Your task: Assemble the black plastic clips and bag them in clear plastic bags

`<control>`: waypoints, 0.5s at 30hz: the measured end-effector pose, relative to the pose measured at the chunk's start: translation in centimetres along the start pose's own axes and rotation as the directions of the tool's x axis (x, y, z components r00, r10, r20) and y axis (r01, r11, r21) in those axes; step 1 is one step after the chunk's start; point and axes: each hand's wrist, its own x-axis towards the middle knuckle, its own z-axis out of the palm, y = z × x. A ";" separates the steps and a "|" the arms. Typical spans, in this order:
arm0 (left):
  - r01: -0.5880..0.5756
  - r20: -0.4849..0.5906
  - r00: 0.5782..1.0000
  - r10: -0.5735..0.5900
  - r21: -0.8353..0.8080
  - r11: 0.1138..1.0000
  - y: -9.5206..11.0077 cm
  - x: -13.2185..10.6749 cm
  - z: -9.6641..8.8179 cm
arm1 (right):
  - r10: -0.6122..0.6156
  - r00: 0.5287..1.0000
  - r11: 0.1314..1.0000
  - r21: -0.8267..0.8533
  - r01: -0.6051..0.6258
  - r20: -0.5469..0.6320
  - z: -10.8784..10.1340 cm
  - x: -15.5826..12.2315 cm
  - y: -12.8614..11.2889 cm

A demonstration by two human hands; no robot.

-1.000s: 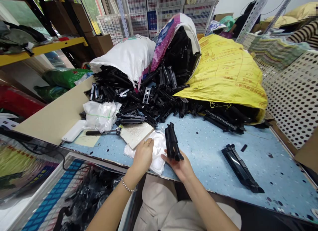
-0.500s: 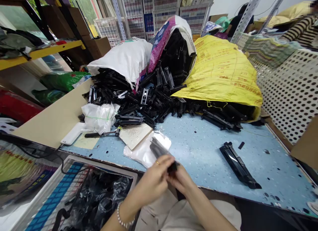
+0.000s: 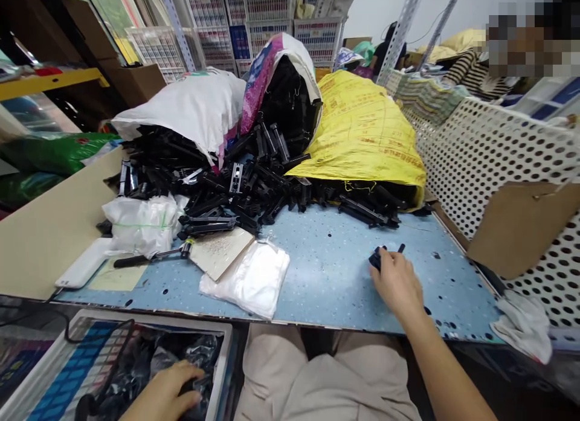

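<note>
My right hand (image 3: 399, 282) is over a long black plastic part (image 3: 375, 259) on the right of the blue tabletop, fingers closed around it. Most of that part is hidden under the hand. My left hand (image 3: 170, 388) is low on the left, over a white-rimmed bin (image 3: 226, 348) of black parts in clear bags (image 3: 206, 351). Its thumb and fingers are apart, and nothing shows between them. Between the hands, a stack of clear plastic bags (image 3: 265, 279) lies at the table's front edge, partly under a pale square board (image 3: 220, 252).
Many loose black parts (image 3: 217, 185) spill from a white sack (image 3: 181, 107) and a yellow sack (image 3: 367, 131) at the back. A hammer-like tool (image 3: 131, 261), a white power bank-like block (image 3: 84, 264) and a bag bundle (image 3: 140, 224) lie left. A perforated white crate (image 3: 489, 143) borders the right.
My hands have parted. The left went down to the bin, and the bagged part is no longer in it. The right moved onto the black part on the table. The view swung right.
</note>
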 end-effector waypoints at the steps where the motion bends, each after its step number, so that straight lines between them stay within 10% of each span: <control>1: 0.093 0.009 0.996 -0.094 0.061 0.994 -1.4 1.4 1.0 | -0.001 1.000 0.992 -0.129 -0.001 -0.015 0.4 0.7 1.2; 6: 0.246 -0.025 0.969 -0.245 0.153 0.957 -2.1 5.4 3.0 | -0.299 0.921 0.934 -0.124 0.336 0.248 2.1 -0.4 2.2; 10: -0.113 -0.077 0.991 0.105 -0.113 0.987 4.8 6.4 1.3 | -0.441 0.851 0.895 0.066 0.442 0.286 2.1 -2.2 1.8; 15: -0.281 -0.559 0.793 0.241 0.014 0.960 13.5 10.8 1.6 | -0.250 0.953 0.967 -0.006 0.255 0.171 2.5 -2.5 3.1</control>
